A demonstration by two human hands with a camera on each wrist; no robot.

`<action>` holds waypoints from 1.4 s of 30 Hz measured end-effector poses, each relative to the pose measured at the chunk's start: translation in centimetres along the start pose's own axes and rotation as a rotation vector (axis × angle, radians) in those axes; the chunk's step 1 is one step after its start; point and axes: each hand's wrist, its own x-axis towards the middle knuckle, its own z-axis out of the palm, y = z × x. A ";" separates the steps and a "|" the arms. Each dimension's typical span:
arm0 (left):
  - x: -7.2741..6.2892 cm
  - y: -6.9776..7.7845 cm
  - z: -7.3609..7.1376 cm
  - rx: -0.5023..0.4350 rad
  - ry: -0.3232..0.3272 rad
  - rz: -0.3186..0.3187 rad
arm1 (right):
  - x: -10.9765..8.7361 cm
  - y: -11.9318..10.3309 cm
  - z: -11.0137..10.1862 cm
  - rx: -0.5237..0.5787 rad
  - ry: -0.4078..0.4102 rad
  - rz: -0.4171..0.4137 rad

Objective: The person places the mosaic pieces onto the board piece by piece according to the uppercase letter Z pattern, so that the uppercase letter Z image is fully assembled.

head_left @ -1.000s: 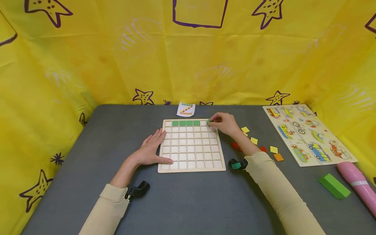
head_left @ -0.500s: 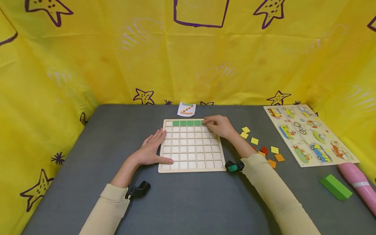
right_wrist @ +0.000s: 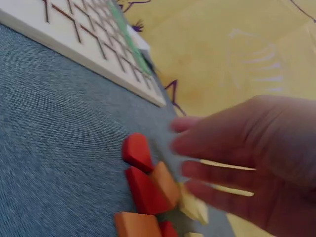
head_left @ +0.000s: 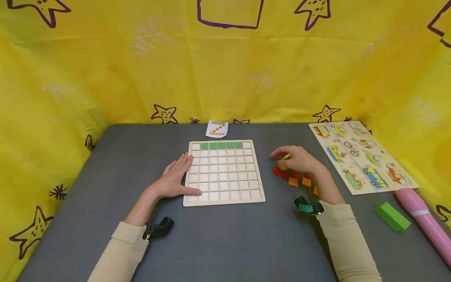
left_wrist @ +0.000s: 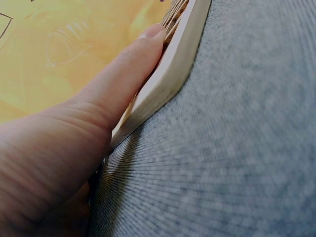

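Right hand (head_left: 298,158), right of frame centre, nearer loose pieces: grip fingers loosely parted, nothing visibly pinched. Yellow tile (head_left: 286,156) shows through its gap; red rounded pieces (head_left: 295,176), orange square tiles (head_left: 293,181) just below in frame, on dark grey table (head_left: 225,243). Left hand (head_left: 172,182) rests, fingers extended, on pale wooden grid board's (head_left: 223,177) left edge; five green square tiles (head_left: 221,145) in top-row cells.
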 end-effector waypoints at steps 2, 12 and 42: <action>-0.2 -0.2 0.0 0.001 0.001 -0.003 | -0.3 0.0 0.0 -0.020 -0.086 -0.040; -0.4 0.0 -0.4 -0.002 -0.004 -0.014 | 0.2 -0.8 1.2 -0.110 -0.117 -0.133; -0.1 0.3 -0.5 -0.004 -0.024 -0.018 | 0.6 0.9 1.8 -0.137 0.037 -0.109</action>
